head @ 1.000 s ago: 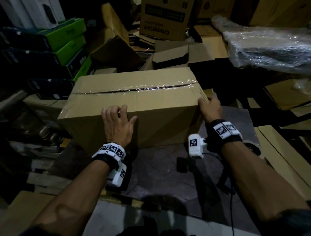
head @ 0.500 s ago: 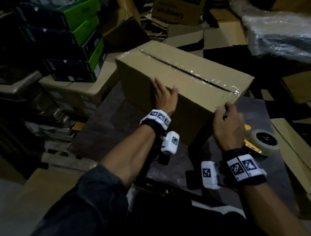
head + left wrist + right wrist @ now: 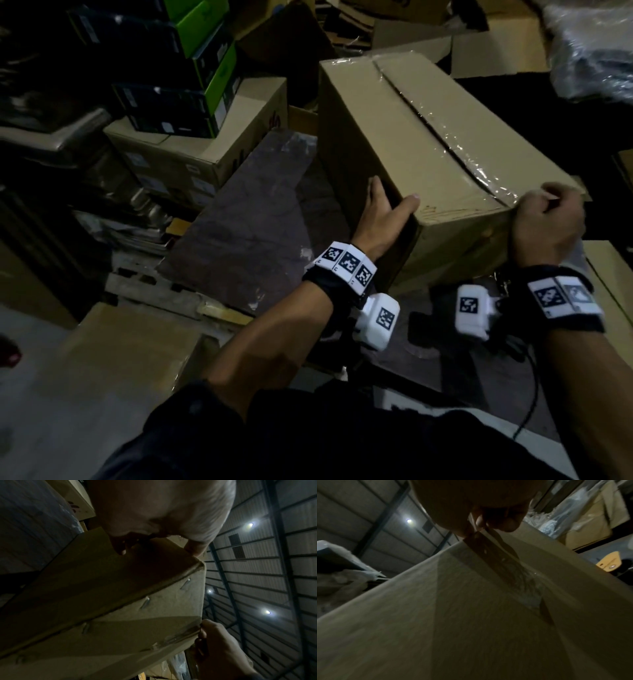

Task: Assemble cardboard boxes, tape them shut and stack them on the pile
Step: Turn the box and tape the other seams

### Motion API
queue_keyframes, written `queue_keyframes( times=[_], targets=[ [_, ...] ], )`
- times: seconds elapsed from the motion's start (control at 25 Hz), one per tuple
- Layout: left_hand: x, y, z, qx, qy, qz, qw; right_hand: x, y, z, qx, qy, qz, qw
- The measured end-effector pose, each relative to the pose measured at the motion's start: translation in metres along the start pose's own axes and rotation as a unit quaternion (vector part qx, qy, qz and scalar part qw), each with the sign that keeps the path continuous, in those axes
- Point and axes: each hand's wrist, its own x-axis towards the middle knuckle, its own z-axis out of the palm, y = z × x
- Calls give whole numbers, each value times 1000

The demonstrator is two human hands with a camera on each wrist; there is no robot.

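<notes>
Fingers: left hand (image 3: 383,219) grips the cardboard box (image 3: 424,144) at its near corner; right hand (image 3: 548,222) curls over the taped end.
Left wrist view: staples along a seam.
Box: sealed with clear tape (image 3: 445,137), on the dark table (image 3: 239,219).

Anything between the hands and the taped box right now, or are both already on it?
Nothing visible stands between. The left hand holds the near left corner of the taped box, thumb on top, fingers down the side. The right hand grips the near right corner at the tape end.
</notes>
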Motion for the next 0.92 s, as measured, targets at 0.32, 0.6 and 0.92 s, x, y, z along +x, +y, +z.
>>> queue_keyframes(
  times=[0.32, 0.6, 0.92],
  targets=[
    [-11, 3, 19, -34, 88, -4, 996, 32, 25, 4, -14, 23, 59, 998],
    [-16, 7, 33, -72, 138, -6, 988, 32, 22, 1, -12, 5, 50, 999],
    [-27, -5, 10, -110, 273, 30, 955, -18, 15, -10, 18, -27, 32, 999]
  ],
)
